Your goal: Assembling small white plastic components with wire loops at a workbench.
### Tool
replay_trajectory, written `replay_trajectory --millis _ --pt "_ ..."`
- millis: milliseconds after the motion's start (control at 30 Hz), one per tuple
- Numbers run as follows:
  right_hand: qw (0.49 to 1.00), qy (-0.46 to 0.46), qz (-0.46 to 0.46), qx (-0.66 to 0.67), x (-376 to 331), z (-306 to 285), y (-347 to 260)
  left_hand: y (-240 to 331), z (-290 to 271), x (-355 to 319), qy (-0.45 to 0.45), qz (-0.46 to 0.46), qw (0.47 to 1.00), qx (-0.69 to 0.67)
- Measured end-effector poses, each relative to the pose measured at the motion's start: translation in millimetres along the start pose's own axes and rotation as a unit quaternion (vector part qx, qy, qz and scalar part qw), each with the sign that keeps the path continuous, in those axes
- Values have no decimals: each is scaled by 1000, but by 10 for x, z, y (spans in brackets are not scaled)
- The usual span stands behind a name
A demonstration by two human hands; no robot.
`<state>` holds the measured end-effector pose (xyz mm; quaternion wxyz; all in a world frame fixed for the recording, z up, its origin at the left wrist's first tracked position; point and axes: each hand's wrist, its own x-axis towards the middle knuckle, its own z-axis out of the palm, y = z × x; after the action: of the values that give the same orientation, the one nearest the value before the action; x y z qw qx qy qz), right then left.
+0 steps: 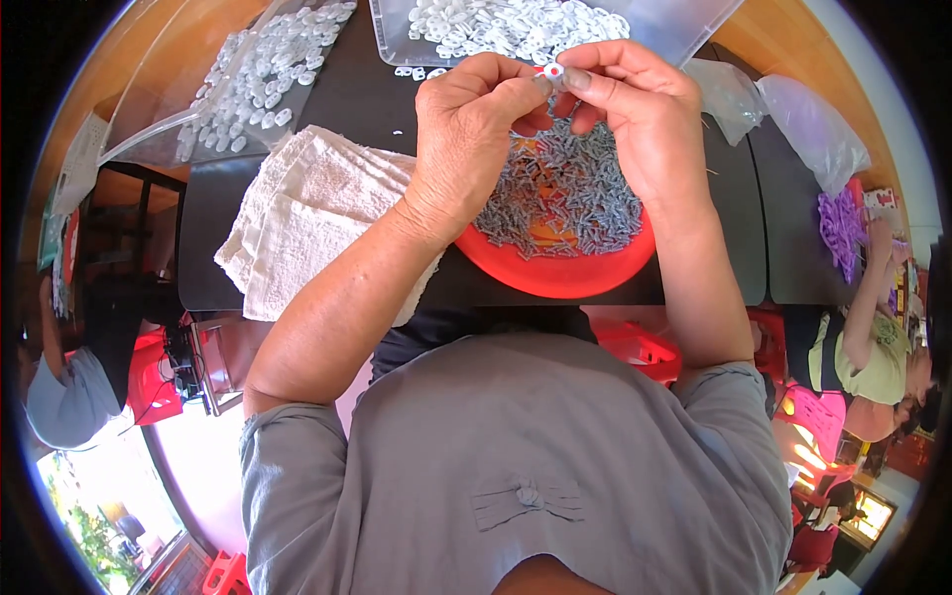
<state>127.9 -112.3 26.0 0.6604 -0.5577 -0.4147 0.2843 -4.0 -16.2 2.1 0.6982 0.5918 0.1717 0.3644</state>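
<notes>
Over the far side of a red bowl (565,281), my hands meet with their fingertips together. Between them is a small white piece (553,71) with a red spot, pinched by the thumb and fingers of my right hand (650,119). My left hand (471,129) is closed in a pinch against the same piece, and a bit of red shows at its fingertips. Its other fingers are curled. Many small grey screw-like pieces (585,188) fill the bowl below. The fingers hide part of the held piece.
A clear plastic bin (684,30) of small white oval pieces (516,28) stands at the back. More white ovals (260,79) lie in clear plastic at left. A folded cream towel (297,213) rests on the black table (709,248). Clear bags (813,124) lie right; people sit both sides.
</notes>
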Motion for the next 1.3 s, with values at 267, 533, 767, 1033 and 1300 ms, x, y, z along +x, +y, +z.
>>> replay_trajectory --millis 267,533,767,1033,1300 --pt "998 -22 54 -38 -29 -32 -14 -21 -10 25 -3 -9 999 -33" --pt "994 -68 81 1 -25 -147 -128 53 32 5 -59 24 997 -53" --pt "982 -122 123 78 -59 -149 -139 38 -26 6 -104 80 990 -50" --pt "985 -114 110 73 -116 -79 -174 95 0 -28 -112 52 987 -99" --pt "987 -108 98 74 -171 6 -192 136 -5 -52 -117 61 982 -132"
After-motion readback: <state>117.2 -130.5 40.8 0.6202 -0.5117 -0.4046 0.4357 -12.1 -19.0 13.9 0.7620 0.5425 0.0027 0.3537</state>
